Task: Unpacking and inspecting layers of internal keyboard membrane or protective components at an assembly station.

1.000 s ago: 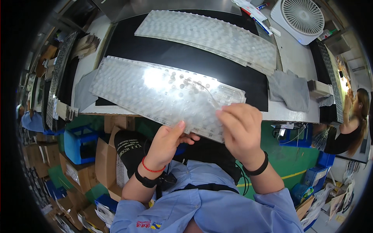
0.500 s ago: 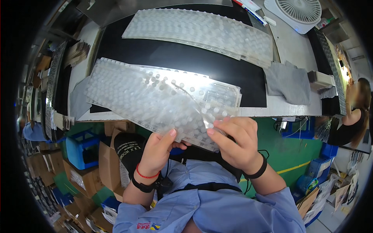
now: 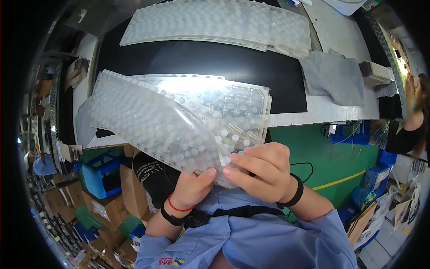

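A stack of translucent keyboard membrane sheets (image 3: 152, 112), dotted with rows of round domes, overhangs the table's near edge. My left hand (image 3: 192, 190) grips the stack's near edge, thumb on top and fingers underneath. The thumb and fingers of my right hand (image 3: 264, 172) pinch the near right corner of the top sheet. That sheet curls up along its right side. Beneath it shows a lower sheet (image 3: 244, 101) with circuit lines and a few domes. The fingertips under the stack are hidden.
Another pile of membrane sheets (image 3: 215, 24) lies along the back of the black mat (image 3: 197, 56). A grey cloth (image 3: 333, 78) and a bundle of pale strips (image 3: 377, 72) are at the right. Cartons (image 3: 105, 206) and a blue stool (image 3: 102, 177) stand below left. Another person's arm (image 3: 414, 121) shows far right.
The top sheet's right side has been peeled further left, so more of the circuit sheet beneath shows. Both hands and the near end of the stack have come closer to my body.
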Demonstrator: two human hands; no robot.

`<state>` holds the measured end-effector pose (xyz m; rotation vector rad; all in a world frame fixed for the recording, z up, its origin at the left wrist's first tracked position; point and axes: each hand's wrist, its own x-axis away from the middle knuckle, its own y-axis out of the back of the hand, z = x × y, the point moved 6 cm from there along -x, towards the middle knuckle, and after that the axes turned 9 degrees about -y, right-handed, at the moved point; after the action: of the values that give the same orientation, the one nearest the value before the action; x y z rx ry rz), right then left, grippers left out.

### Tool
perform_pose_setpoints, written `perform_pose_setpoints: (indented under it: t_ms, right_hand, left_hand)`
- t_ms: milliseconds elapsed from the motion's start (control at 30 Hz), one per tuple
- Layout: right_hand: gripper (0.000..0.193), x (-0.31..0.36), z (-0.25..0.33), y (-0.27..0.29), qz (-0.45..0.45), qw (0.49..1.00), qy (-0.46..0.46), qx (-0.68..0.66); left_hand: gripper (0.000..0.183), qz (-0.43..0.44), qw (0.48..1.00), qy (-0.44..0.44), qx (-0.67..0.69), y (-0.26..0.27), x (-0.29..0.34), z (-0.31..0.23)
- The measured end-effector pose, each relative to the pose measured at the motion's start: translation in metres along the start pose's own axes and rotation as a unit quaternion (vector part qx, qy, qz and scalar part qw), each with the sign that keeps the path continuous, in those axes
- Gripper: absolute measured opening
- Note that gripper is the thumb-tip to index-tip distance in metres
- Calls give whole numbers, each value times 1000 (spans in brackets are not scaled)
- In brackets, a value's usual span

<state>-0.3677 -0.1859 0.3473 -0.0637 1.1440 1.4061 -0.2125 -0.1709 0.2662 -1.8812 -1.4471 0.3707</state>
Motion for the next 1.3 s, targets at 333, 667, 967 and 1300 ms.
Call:
perform_pose_setpoints:
  t_ms: [333, 667, 967, 1300]
  right_hand:
    - [31, 10, 1, 0, -5, 1000, -11, 4]
    - [29, 9, -1, 0, 2, 1000, -29, 6]
    - [29, 8, 3, 0, 3, 1000, -17, 11]
    - [30, 5, 3, 4, 9, 1000, -23, 1]
  left_hand:
    - [41, 21, 999, -21, 12, 3, 1, 7]
    - [42, 2, 1000, -20, 7, 0, 1, 5]
    - [43, 3, 999, -15, 29, -1, 7, 3]
    - [47, 20, 999, -32, 9, -7, 10, -2]
